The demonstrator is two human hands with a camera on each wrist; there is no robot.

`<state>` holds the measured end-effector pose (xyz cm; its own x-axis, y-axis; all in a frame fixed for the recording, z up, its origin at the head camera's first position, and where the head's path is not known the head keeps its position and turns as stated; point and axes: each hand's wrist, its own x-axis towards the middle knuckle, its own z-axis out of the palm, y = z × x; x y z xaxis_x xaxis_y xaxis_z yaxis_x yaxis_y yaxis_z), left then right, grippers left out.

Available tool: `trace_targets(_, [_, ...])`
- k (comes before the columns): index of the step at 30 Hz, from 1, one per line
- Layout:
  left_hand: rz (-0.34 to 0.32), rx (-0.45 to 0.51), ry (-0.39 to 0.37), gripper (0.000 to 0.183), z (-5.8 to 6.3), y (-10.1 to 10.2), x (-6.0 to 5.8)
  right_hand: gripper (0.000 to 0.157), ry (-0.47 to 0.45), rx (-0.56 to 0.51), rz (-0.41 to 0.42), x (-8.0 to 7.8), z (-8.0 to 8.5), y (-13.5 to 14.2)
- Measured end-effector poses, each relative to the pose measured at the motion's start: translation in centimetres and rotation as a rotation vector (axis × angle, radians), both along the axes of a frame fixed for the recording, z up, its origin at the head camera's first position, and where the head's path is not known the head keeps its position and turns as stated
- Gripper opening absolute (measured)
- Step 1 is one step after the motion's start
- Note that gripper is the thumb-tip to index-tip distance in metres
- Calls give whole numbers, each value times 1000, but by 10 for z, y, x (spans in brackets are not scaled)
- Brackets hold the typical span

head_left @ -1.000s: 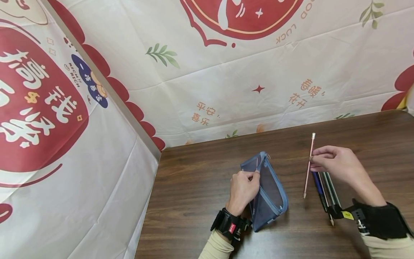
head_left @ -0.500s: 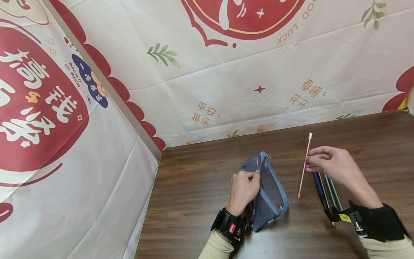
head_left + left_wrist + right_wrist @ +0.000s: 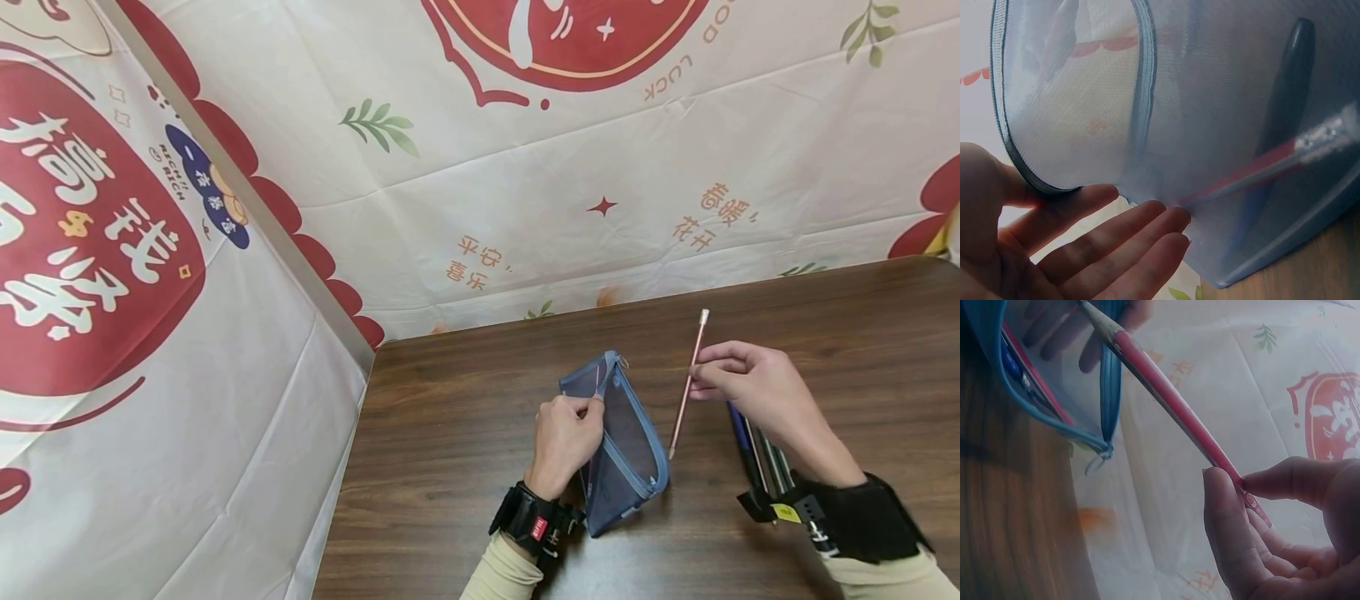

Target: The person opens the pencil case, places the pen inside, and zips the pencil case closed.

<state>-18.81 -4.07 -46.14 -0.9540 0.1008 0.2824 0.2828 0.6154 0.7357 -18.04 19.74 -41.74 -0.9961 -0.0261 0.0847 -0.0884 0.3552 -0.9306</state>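
Note:
A blue mesh pencil case [image 3: 626, 417] stands unzipped on the table, its mouth facing right. My left hand [image 3: 566, 433] pinches its upper edge between thumb and fingers. Through the mesh in the left wrist view show a red pencil with a white end [image 3: 1260, 169] and a dark pen [image 3: 1291, 87]. My right hand [image 3: 757, 387] holds another red pencil [image 3: 683, 404] between thumb and fingertips, just right of the case. This pencil's sharpened tip [image 3: 1105, 324] points down at the case and overlaps its zipper edge in the right wrist view.
Beside and partly under my right wrist lie a blue pen [image 3: 739, 429] and several dark green pencils [image 3: 776, 467] on the brown wooden table [image 3: 442, 450]. White printed cloths [image 3: 450, 192] hang behind the table and to its left.
My right hand has carried the red pencil leftward from above the loose pens to beside the pencil case. The left hand and the case have kept their place.

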Motion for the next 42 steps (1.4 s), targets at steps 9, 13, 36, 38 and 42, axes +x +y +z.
trace_targets(9, [-3,-4,-5,53,0,0,0,34,3,-2,2,1,-2,-13])
trace_targets(13, [-2,-9,1,53,-1,0,0,35,-1,-27,9,2,-3,-17])
trace_targets(36, [5,-6,-22,53,1,0,1,28,6,-38,35,1,-11,-36])
trace_targets(38, [8,-7,-26,53,1,0,1,27,5,-35,40,0,-12,-38])
trace_targets(42, [12,-2,-30,53,0,0,0,25,2,-17,51,0,-13,-41])
